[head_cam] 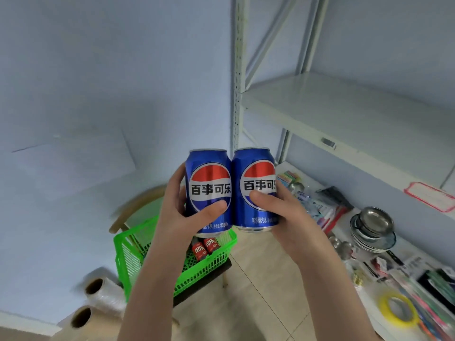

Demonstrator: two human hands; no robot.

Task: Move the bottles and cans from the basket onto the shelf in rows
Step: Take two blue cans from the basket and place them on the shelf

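Fingers and thumb of the left hand (179, 217) curl round the left can (209, 183); the right hand (283, 212) grips the right can (253, 178) the same way. Both blue cans are upright, side by side and touching, raised above the green basket (130, 252), which sits on a wooden chair (138, 205) with two red bottles (205, 247) lying in it. The shelf (332, 107) stands to the right, its post (237, 94) just behind the cans. Stacked bowls (374, 227), yellow tape (397, 308) and packets crowd the lower level. Rolls (98, 286) lie at lower left.
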